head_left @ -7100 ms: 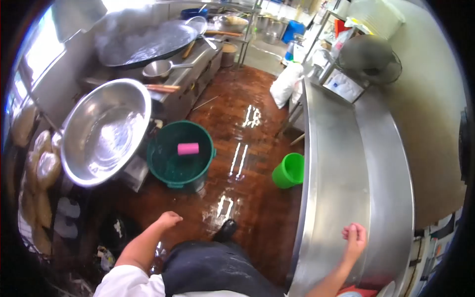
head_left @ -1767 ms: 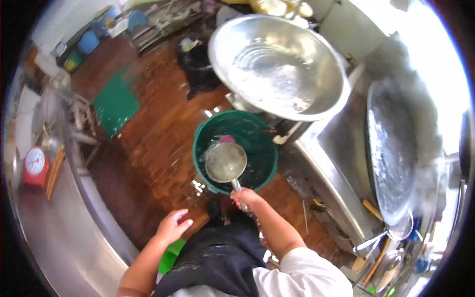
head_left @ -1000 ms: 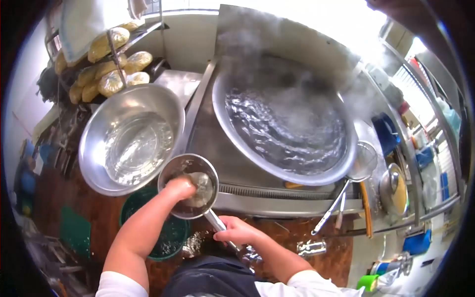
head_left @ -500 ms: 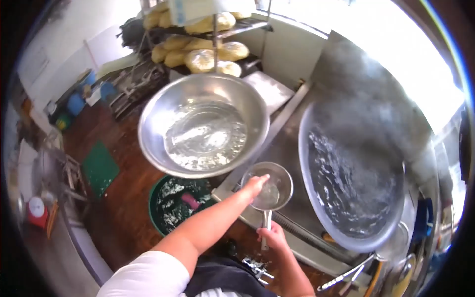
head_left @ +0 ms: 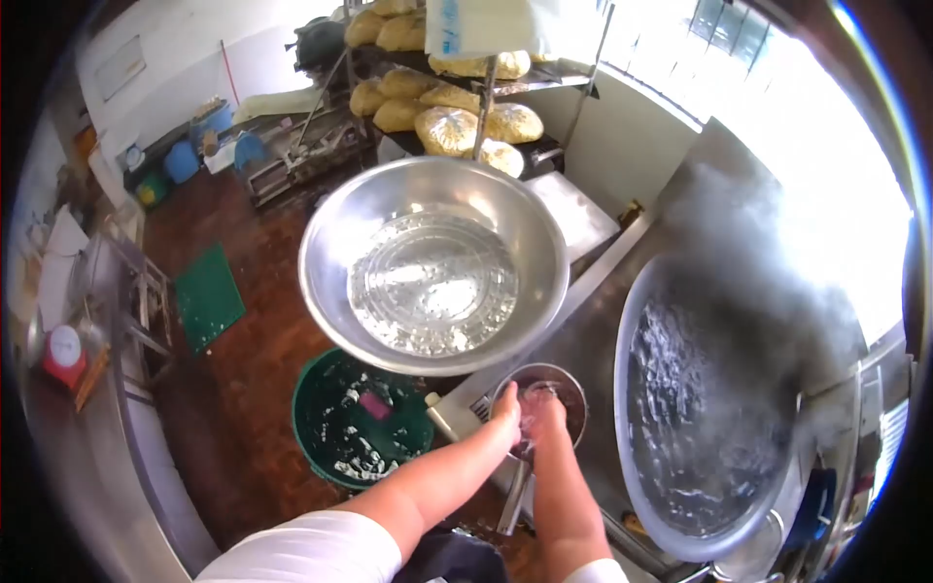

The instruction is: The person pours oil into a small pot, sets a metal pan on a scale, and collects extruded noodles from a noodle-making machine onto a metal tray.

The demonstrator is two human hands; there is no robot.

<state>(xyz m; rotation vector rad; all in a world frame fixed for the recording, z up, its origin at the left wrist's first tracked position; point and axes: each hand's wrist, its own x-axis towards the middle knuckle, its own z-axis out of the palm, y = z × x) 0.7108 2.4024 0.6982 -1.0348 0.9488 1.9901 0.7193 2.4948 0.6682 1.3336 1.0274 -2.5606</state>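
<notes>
A metal saucepan (head_left: 573,433) with a long handle (head_left: 515,497) sits in front of me at the edge of the steel counter. My left hand (head_left: 507,412) is at the pan's left side, its fingers partly inside the rim. Beside it, my right hand (head_left: 544,412) reaches down into the pan, fingers blurred and partly hidden. Neither hand is on the handle. Just beyond stands a wide metal basin (head_left: 340,330) with clear liquid in its bottom.
At right, a large vat (head_left: 628,389) of dark, rippling liquid gives off steam. A green tub (head_left: 309,428) holding liquid and a pink object stands at lower left. Wrapped yellowish bundles (head_left: 447,130) fill the rack behind. A red scale (head_left: 64,352) is far left.
My right hand has let go of the saucepan handle and moved up into the pan beside my left hand. The view has shifted, so the surroundings sit differently in frame.
</notes>
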